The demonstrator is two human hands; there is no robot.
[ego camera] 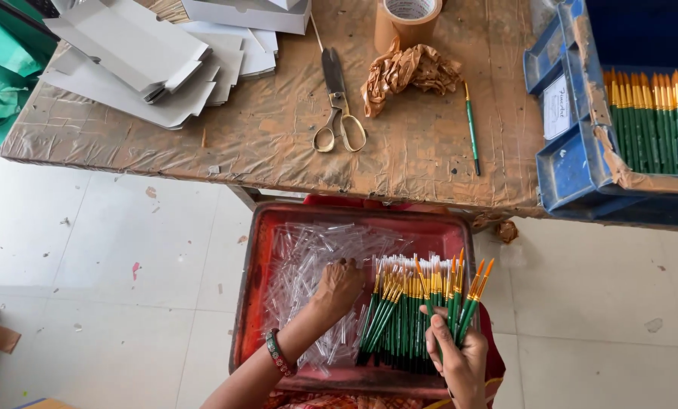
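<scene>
Here:
- the red tray [257,288] holds clear plastic caps [302,261] on its left and green paintbrushes [399,318] on its right;
- the left hand [339,286] rests palm-down on the caps, fingers curled;
- the right hand [456,350] grips a few paintbrushes;
- the blue crate [574,163] on the table [278,144] holds more brushes [657,113].
</scene>
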